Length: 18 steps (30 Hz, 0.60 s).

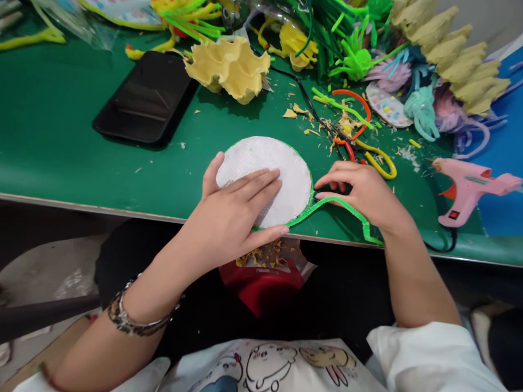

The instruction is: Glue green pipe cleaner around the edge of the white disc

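Note:
A white oval disc (292,182) lies at the table's front edge, with bright green pipe cleaner (345,204) along part of its rim. My left hand (232,212) rests flat on the disc, fingers stretched out and thumb near the lower rim. At the right rim, my right hand (359,190) has its thumb and fingertips closed on the pipe cleaner, close to the disc. The loose length of pipe cleaner bends rightward below that hand and ends by the wrist. Just where the fingertips meet is partly hidden.
Yellow-and-red-handled pliers or scissors (379,160) lie behind my right hand. A pink glue gun (466,188) sits at the right. A black tray-like object (145,100) and a yellow egg-carton piece (229,65) are behind the disc. Below the table is a red bin (257,288) with scraps.

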Each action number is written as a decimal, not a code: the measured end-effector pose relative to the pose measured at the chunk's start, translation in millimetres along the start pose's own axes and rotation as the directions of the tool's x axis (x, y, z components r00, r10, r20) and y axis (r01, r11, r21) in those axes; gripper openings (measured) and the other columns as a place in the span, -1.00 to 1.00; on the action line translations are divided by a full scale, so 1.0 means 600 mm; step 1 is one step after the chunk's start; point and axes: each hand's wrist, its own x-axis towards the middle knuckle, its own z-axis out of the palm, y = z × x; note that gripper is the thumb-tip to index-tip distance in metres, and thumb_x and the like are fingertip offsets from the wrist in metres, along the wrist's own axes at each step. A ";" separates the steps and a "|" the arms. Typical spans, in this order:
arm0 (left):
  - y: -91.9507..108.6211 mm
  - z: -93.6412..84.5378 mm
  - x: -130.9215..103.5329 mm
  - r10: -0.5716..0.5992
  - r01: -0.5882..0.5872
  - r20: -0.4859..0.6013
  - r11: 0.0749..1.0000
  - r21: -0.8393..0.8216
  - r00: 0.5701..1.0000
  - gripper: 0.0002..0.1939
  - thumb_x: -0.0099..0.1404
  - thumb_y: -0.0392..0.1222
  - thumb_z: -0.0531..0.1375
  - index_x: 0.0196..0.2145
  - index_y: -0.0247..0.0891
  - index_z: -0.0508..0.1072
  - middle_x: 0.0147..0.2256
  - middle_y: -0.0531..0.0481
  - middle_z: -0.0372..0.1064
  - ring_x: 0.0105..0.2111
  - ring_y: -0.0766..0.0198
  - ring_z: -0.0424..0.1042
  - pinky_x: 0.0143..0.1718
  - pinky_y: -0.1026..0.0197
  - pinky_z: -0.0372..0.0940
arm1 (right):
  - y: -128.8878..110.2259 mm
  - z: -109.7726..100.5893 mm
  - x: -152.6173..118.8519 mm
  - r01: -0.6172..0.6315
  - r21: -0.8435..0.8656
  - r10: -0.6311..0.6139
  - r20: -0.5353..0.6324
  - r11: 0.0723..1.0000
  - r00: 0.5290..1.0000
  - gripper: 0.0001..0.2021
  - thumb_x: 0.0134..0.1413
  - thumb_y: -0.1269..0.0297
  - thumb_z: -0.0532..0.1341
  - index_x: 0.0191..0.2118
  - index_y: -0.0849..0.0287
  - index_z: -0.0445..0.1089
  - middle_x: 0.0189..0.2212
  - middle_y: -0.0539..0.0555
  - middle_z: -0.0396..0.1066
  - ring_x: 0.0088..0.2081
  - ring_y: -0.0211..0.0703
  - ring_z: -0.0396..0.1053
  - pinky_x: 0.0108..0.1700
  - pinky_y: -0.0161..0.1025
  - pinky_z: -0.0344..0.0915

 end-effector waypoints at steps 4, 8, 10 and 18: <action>0.000 0.001 0.000 0.012 -0.012 -0.007 1.000 0.015 1.000 -0.34 0.42 0.23 -0.18 0.19 -0.29 0.29 0.20 -0.24 0.24 0.14 -0.08 0.34 0.32 -0.31 -0.54 | -0.006 -0.001 -0.002 -0.018 0.017 0.019 -0.038 1.000 0.999 -0.75 0.09 0.07 0.26 -0.48 0.08 0.49 -0.49 0.01 0.38 -0.45 -0.23 0.33 -0.39 -0.24 0.25; 0.000 0.001 0.000 0.011 -0.010 -0.006 1.000 0.017 1.000 -0.32 0.42 0.25 -0.20 0.20 -0.27 0.28 0.21 -0.23 0.24 0.14 -0.07 0.34 0.32 -0.31 -0.52 | -0.002 -0.013 -0.008 -0.103 0.095 0.120 -0.197 0.990 0.973 -0.87 0.04 0.22 0.29 -0.46 0.09 0.45 -0.43 0.01 0.45 -0.37 -0.20 0.38 -0.31 -0.22 0.31; 0.000 0.001 0.001 0.004 -0.004 0.005 1.000 0.011 1.000 -0.32 0.41 0.26 -0.20 0.20 -0.26 0.28 0.21 -0.24 0.24 0.14 -0.08 0.34 0.32 -0.32 -0.48 | 0.001 -0.020 -0.009 -0.096 0.283 0.182 -0.299 0.954 0.937 -0.91 0.02 0.24 0.29 -0.45 0.08 0.42 -0.36 0.01 0.50 -0.26 -0.16 0.44 -0.18 -0.17 0.36; -0.001 0.002 0.000 -0.002 0.002 -0.004 1.000 -0.012 1.000 -0.33 0.41 0.27 -0.18 0.21 -0.22 0.28 0.21 -0.24 0.24 0.14 -0.12 0.34 0.31 -0.35 -0.46 | -0.012 -0.033 -0.015 -0.001 0.651 0.257 -0.298 0.759 0.919 -0.71 0.01 -0.02 0.26 -0.45 0.02 0.20 -0.62 -0.15 0.29 -0.57 -0.25 0.29 -0.27 -0.11 0.38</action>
